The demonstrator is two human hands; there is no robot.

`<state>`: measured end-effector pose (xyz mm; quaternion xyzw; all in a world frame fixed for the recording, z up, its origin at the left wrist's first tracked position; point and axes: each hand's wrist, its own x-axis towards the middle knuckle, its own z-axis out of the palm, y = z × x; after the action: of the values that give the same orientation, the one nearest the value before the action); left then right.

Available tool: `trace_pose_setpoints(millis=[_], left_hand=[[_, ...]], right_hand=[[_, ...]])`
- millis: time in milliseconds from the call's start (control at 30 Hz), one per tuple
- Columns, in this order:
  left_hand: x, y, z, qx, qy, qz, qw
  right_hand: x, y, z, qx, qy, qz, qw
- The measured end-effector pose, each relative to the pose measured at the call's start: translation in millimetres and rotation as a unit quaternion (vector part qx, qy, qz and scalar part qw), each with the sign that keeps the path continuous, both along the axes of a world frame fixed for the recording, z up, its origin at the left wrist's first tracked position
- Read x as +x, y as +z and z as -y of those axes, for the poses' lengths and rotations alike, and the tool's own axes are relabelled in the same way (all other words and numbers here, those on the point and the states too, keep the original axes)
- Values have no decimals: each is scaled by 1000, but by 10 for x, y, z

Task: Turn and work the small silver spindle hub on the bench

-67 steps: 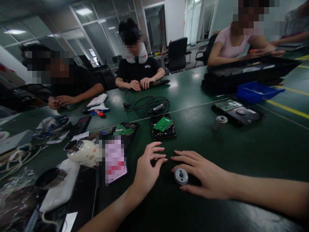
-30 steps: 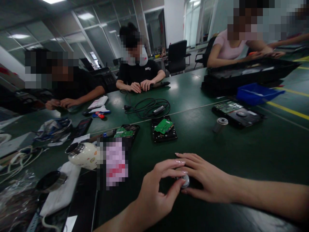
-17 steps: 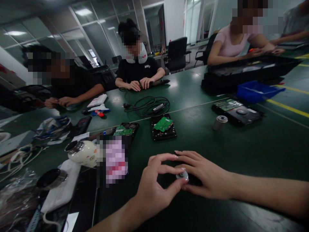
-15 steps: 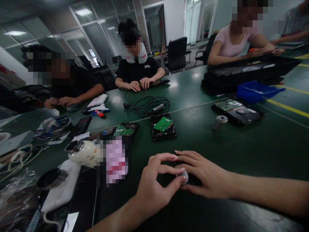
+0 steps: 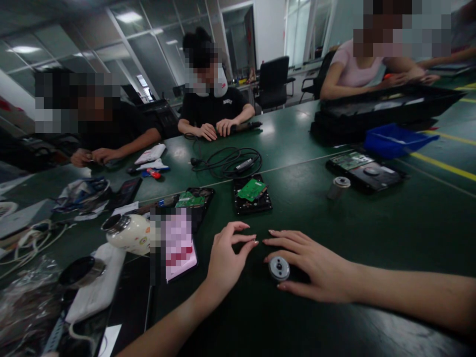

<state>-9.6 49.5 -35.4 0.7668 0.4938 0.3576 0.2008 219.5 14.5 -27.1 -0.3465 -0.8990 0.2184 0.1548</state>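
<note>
A round silver metal part (image 5: 279, 270), like a small motor hub, has a dark hole in the centre of its top face. My right hand (image 5: 310, 265) curves around it, thumb on the near side and forefinger on the far side; the other fingers stretch over the green table. To the left and apart from the part is my left hand (image 5: 227, 260). Its thumb and a fingertip come together in a pinch, with the forefinger raised above them. Anything between those tips is too small to make out.
Hard drives with green circuit boards (image 5: 253, 189) lie ahead, near a coiled black cable (image 5: 241, 163). A metal cylinder (image 5: 339, 191) stands right of them. At left are a phone (image 5: 180, 263), a cream bottle (image 5: 128, 235) and clutter. Several people sit around, beside a blue tray (image 5: 397, 141).
My left hand has drawn back leftward from the metal part, and its fingertips have come closer together. The part's top face now shows. My right hand has hardly moved.
</note>
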Motion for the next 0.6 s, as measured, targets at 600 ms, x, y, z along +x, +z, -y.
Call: trace_pose_setpoints(millis=[600], left_hand=[[112, 248, 336, 62, -131, 132, 981]], right_hand=[[12, -45, -4, 14, 6, -3, 1000]])
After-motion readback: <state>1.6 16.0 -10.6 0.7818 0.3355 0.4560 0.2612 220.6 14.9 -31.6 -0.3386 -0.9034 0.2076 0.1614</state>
